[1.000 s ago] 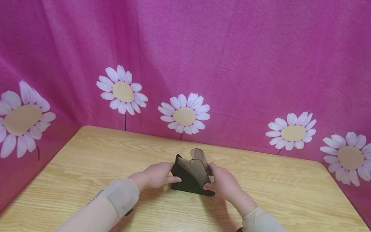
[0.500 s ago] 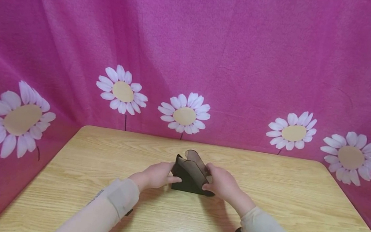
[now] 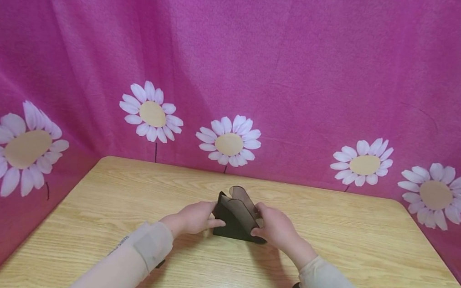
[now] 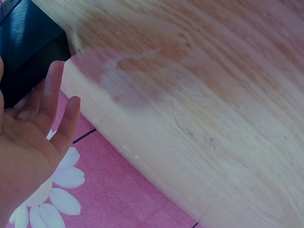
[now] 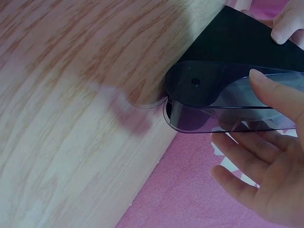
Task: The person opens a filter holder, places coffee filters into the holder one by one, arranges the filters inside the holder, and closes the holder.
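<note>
A black box with a slanted outline stands on the wooden table, near its middle. Attached to it is a smoky see-through cover with rounded ends, tilted up to the left in the head view. A round pivot shows near one end of this cover in the right wrist view. My left hand grips the box's left side, thumb across the front and fingers behind. My right hand pinches the cover from the right, thumb on the near face and fingers on the far one.
The wooden table reaches back to a pink cloth printed with several white daisies. This cloth also hangs along the left and right sides. Sleeves cover both forearms.
My right hand has swung the smoky cover leftward and slightly down, with little change in the last half second. My left hand and the black box have stayed in place.
</note>
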Demonstrator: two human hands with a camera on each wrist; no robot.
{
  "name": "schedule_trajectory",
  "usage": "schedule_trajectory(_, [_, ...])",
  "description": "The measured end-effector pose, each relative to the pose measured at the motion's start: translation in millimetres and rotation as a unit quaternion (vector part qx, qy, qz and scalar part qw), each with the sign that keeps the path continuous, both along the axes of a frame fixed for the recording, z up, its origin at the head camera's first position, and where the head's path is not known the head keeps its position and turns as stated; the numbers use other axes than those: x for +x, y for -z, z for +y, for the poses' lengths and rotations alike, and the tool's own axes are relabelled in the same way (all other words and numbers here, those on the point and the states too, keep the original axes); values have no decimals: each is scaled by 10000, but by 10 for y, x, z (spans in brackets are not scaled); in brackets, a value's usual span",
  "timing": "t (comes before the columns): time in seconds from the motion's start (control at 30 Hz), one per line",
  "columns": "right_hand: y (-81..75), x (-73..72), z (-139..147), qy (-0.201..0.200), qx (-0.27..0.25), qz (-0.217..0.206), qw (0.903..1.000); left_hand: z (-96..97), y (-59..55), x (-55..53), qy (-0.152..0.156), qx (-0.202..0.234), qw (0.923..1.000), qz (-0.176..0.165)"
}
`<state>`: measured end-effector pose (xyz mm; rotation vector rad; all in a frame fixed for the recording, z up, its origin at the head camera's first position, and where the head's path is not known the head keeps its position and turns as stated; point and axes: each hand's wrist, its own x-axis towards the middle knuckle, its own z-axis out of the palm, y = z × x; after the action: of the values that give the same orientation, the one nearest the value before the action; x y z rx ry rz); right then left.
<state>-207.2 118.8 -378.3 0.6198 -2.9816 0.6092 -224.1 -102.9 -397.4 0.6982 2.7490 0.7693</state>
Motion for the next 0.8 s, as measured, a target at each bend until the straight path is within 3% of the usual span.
schedule_trajectory(0.8, [24,-29,-55,-2,418,163,9990,7,-21,15,69,-65,9999,85])
